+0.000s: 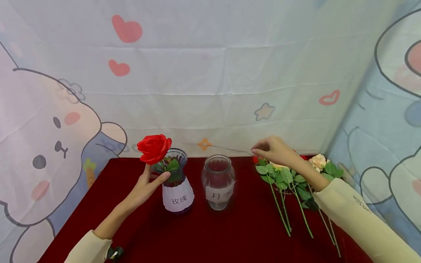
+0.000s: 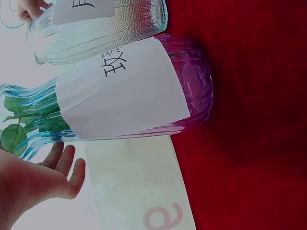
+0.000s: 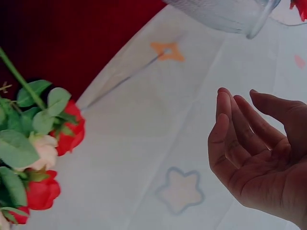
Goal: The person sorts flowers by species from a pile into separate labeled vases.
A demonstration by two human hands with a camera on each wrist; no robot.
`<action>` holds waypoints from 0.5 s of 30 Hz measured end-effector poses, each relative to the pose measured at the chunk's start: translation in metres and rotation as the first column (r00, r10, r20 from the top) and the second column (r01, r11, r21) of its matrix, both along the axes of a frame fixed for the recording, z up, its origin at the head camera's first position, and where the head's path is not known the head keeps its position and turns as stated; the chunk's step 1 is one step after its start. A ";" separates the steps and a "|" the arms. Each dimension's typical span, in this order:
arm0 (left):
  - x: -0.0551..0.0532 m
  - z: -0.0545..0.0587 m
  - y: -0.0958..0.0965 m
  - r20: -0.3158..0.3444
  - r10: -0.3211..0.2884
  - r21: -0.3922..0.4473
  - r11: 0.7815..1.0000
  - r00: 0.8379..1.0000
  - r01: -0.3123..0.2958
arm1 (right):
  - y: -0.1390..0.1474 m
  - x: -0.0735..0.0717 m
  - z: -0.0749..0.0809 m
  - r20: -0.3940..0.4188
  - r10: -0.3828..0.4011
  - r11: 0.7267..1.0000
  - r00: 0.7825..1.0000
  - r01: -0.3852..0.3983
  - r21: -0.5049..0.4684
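A red rose stands in a blue-and-purple glass vase with a white paper label, its leaves showing inside the neck. My left hand is at the vase's left side, thumb extended toward the neck and just below the bloom. In the left wrist view, several loosely bent fingers show beside the neck. Over the flowers at the right, my right hand hovers with relaxed fingers. The right wrist view shows nothing in its palm.
Right of the vase stands a clear glass jar, also labelled. Several red and cream flowers with green stems lie on the right of the dark red cloth. A printed curtain hangs behind the table.
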State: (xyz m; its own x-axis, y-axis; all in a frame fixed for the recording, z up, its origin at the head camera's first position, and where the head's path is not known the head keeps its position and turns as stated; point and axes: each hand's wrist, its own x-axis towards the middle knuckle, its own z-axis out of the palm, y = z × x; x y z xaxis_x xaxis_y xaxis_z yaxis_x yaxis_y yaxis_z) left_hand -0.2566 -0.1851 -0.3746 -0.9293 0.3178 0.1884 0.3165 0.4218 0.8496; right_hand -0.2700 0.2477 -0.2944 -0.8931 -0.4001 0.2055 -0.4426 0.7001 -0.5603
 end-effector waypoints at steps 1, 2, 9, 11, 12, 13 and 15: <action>0.000 0.000 0.000 0.002 0.001 0.000 1.000 1.000 -0.001 | 0.003 0.000 -0.002 0.003 0.000 1.000 1.000 0.000 0.000; 0.000 0.000 0.000 0.004 0.002 0.000 1.000 1.000 -0.002 | 0.005 0.000 -0.005 0.010 -0.001 1.000 1.000 0.001 0.000; -0.001 -0.002 0.000 -0.019 -0.007 0.012 1.000 1.000 0.007 | 0.028 -0.009 -0.032 0.027 -0.004 1.000 1.000 0.003 0.024; -0.002 -0.003 0.000 -0.035 -0.013 0.019 1.000 0.999 0.014 | 0.034 -0.012 -0.042 0.040 -0.005 1.000 0.999 0.004 0.024; -0.002 -0.003 0.001 -0.043 -0.016 0.021 1.000 0.999 0.017 | 0.037 -0.013 -0.046 0.052 -0.008 1.000 0.999 0.007 0.024; -0.002 -0.003 0.001 -0.046 -0.018 0.024 1.000 0.999 0.019 | 0.041 -0.014 -0.051 0.063 -0.009 1.000 0.998 0.008 0.024; -0.002 -0.004 0.001 -0.052 -0.022 0.027 0.999 0.998 0.024 | 0.047 -0.016 -0.060 0.086 -0.023 0.999 0.996 0.020 0.032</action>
